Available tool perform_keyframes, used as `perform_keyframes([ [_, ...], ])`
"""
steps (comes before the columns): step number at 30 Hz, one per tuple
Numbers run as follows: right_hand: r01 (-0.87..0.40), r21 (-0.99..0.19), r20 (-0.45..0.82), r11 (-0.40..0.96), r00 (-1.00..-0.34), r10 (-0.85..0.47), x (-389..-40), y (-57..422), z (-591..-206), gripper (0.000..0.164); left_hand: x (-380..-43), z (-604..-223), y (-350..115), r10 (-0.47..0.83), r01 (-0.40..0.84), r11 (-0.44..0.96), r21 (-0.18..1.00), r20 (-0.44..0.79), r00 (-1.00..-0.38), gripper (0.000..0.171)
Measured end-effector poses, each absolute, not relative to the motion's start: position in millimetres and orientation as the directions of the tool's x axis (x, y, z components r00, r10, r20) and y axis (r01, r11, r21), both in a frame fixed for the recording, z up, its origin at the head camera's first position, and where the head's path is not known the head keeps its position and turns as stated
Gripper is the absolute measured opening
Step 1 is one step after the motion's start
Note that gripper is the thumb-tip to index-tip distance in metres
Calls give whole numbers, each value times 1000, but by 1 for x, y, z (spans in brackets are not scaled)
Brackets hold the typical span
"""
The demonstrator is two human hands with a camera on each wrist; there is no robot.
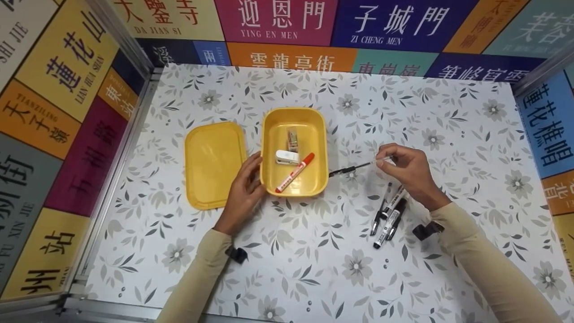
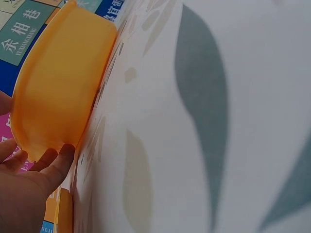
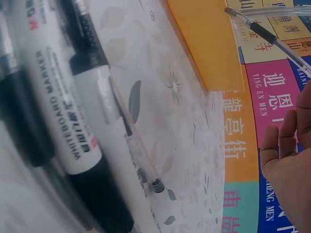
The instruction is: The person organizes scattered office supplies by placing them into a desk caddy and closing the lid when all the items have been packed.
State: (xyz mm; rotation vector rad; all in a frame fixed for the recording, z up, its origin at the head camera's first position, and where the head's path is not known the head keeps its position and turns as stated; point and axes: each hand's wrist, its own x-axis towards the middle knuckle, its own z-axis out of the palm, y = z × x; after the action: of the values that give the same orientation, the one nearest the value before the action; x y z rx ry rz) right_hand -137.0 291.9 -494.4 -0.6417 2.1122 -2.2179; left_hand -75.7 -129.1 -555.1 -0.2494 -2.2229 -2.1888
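Note:
My left hand (image 1: 244, 193) rests its fingers against the left outer wall of a yellow plastic box (image 1: 264, 134). Seen from the left wrist, fingertips touch the end of the box (image 2: 63, 73) under its rim. With thumb and fingers, my right hand (image 1: 406, 168) pinches the rear of a clear pen with a black grip (image 1: 345, 170). This pen (image 3: 265, 34) slants toward the box's right side, its tip end overlapping the wall in the right wrist view. Inside the box lie a red marker (image 1: 296, 172), a white rounded object (image 1: 287, 157) and a small clear-and-brown item (image 1: 292, 138).
The yellow lid (image 1: 213, 166) lies flat left of the box. Below my right hand is a cluster of several pens and whiteboard markers (image 1: 388, 229). A floral-patterned cloth (image 1: 273, 260) covers the table, and panels with Chinese lettering (image 1: 278, 20) stand around it.

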Motion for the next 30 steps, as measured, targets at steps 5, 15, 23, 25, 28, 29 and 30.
perform_keyframes([
  [5, -277, -956, 293, -97, -908, -299, -140, 287, -490, 8, -76, -555, -129, 108, 123, -8, 992, 123, -987, 70],
  [15, -296, -946, 322, -130, -897, -301, -149, 271, -478, 6, -75, -556, -129, 103, 104, 12, 994, 103, -989, 70],
  [23, -297, -948, 319, -115, -898, -302, -153, 261, -474, 6, -76, -555, -128, 102, 96, -5, 995, 96, -990, 71],
  [25, -301, -947, 321, -111, -897, -304, -153, 259, -472, 6, -76, -555, -128, 103, 96, -9, 995, 96, -990, 71],
  [28, -314, -941, 339, -128, -889, -308, -155, 255, -470, 5, -76, -554, -129, 104, 97, -9, 995, 97, -990, 71],
  [29, -318, -938, 346, -140, -886, -309, -155, 254, -469, 5, -75, -554, -129, 104, 99, -9, 995, 99, -990, 71],
  [30, -322, -935, 354, -150, -882, -311, -156, 253, -469, 6, -75, -555, -129, 104, 100, -10, 995, 100, -990, 71],
])
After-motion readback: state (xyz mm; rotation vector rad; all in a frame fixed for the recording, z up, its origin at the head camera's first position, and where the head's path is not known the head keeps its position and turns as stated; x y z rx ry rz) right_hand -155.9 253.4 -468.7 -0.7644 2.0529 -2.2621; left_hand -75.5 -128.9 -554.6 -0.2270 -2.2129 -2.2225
